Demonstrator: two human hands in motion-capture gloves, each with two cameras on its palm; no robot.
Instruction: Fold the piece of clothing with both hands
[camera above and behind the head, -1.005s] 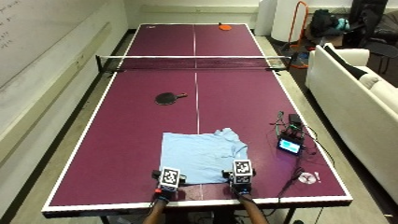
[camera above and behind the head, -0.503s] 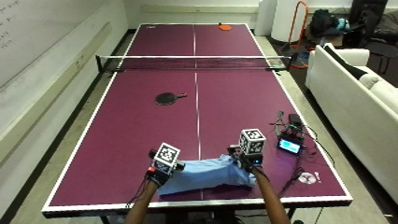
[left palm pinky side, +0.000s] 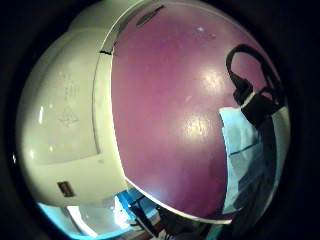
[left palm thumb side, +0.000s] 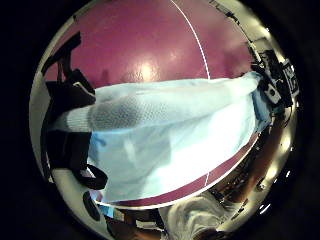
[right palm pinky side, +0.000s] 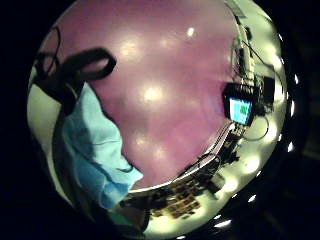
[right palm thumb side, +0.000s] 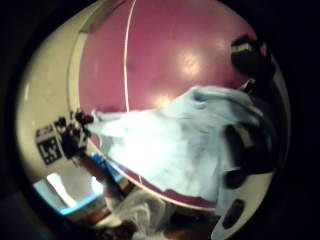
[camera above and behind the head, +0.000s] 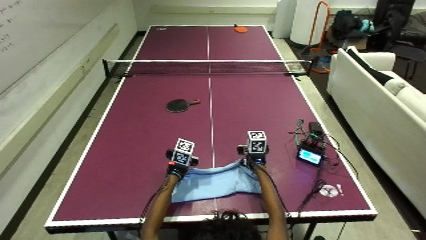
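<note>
From above, the person is leaning over the near end of the purple table (camera above and behind the head: 133, 165), and the light blue garment (camera above and behind the head: 213, 184) is now gathered between the 2 forearms. A second ago it was lying spread flat with both hands at its near hem; now that edge has been carried up and away over the rest, so the first fold looks well under way. The left hand (camera above and behind the head: 177, 169) and the right hand (camera above and behind the head: 252, 159) are each sitting at an upper corner of the cloth. A black paddle (camera above and behind the head: 181, 104) is lying further up the table, well apart, and a small device with a lit screen (camera above and behind the head: 310, 156) is resting near the right edge.

In the left thumb side view, the garment (left palm thumb side: 165, 145) is stretching taut from this palm, its raised edge showing a fine mesh-like knit, thin enough to glow. The gloved fingers (left palm thumb side: 70, 130) are curling around that corner, gripping it.

In the left little finger side view, a strip of cloth (left palm pinky side: 245, 160) is hanging beside glossy table.

In the right thumb side view, the cloth (right palm thumb side: 170, 145) is draping in soft wrinkles, pinched at its corner by the right fingers (right palm thumb side: 250, 145).

In the right little finger side view, a limp fold of the garment (right palm pinky side: 95, 150) is dangling.
</note>
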